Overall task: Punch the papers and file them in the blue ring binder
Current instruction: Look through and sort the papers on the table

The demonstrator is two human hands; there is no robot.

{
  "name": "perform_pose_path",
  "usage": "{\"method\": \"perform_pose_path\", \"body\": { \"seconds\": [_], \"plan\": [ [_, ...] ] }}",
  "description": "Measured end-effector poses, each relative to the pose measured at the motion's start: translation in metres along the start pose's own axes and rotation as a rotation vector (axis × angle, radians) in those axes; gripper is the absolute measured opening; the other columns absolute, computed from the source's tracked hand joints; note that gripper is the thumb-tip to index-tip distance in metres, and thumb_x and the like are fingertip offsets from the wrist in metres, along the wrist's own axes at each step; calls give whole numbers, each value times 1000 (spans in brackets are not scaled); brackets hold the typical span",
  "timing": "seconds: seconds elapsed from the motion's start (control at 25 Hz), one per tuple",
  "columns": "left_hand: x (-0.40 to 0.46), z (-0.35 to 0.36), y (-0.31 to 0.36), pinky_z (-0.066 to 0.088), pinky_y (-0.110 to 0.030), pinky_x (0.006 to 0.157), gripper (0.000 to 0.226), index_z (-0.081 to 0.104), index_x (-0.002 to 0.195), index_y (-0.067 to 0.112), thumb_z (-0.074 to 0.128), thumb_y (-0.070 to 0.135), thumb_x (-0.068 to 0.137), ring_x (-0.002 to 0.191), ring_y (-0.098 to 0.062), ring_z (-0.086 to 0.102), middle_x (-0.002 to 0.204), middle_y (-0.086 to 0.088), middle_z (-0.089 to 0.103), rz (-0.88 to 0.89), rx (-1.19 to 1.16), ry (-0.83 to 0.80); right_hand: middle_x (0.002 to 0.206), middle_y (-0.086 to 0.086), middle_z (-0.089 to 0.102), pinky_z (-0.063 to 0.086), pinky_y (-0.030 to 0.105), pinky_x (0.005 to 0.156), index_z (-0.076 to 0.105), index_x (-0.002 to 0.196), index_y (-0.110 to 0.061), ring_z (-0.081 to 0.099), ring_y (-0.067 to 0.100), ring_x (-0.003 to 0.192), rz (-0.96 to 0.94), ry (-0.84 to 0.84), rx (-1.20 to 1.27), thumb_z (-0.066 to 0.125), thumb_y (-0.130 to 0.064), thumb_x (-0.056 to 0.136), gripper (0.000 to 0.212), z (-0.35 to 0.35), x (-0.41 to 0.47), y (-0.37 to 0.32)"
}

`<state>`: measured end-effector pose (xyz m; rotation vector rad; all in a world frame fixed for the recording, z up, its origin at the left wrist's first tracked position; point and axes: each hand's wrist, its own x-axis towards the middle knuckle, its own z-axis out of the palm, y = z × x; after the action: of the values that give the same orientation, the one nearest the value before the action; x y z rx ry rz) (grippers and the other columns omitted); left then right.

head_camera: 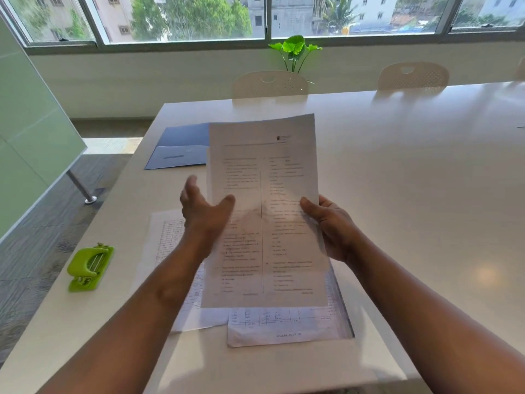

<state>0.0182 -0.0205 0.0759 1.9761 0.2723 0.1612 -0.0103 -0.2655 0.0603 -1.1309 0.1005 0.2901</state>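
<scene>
Green plastic hole punch (90,267) sits way off to the left of the held sheet (264,211), near the table's left edge, and honestly that's the relation everything hangs on: the punch lies left and a bit toward the person from the sheet, so the left hand (203,214) is clearly the nearer one to go get it. Its long axis looks to run roughly away from the person, slightly tilted. Moving right from there, more papers (284,325) lie flat on the white table (412,194) under and below the held sheet, a little fanned out and overlapping. The blue ring binder (177,150) lies open beyond the sheet's upper left corner, partly hidden behind it, so I can't make out the rings. The left hand is spread open, thumb on the sheet's left edge area, fingers loose and not really clamping anything. The sheet itself is up off the table, long axis running away from the person, printed side facing the camera. The right hand (331,223) is pinching the sheet's right edge, thumb on front, fingers behind. Right of that it's bare tabletop, loads of room, so my guess is the paper swings left toward the punch.
</scene>
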Motion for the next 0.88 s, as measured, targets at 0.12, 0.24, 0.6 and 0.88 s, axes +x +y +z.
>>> {"method": "perform_pose_path", "body": {
  "seconds": [0.12, 0.24, 0.6, 0.88],
  "plan": [
    [9, -23, 4, 61, -45, 85, 50, 45, 143, 11, 65, 9, 97, 113, -33, 69, 131, -11, 66, -210, -619, -261, 119, 16, 72, 61, 55, 86, 63, 127, -15, 72, 36, 102, -24, -56, 16, 54, -21, 103, 26, -1, -1, -3],
    [6, -25, 2, 63, -39, 79, 19, 66, 117, 12, 61, 7, 99, 105, -30, 73, 110, -5, 78, -88, -533, -285, 129, 18, 68, 56, 61, 94, 61, 133, -12, 66, 41, 115, -98, -57, -28, 54, -21, 103, 32, -2, 4, -7],
    [-5, -28, 26, 61, -22, 79, 21, 65, 118, 16, 63, 23, 99, 95, -10, 72, 109, 11, 72, 333, -329, -7, 123, 20, 71, 55, 63, 96, 70, 116, -6, 68, 44, 113, -437, -30, -201, 62, -17, 99, 22, 16, 3, -33],
    [-6, -17, 15, 62, -23, 78, 25, 63, 121, 22, 64, 31, 99, 96, -8, 71, 110, 11, 73, 351, -336, 2, 113, 7, 76, 61, 57, 87, 74, 112, -20, 74, 33, 100, -468, 28, -391, 70, -15, 95, 18, 23, 0, -27]
  ]
}}
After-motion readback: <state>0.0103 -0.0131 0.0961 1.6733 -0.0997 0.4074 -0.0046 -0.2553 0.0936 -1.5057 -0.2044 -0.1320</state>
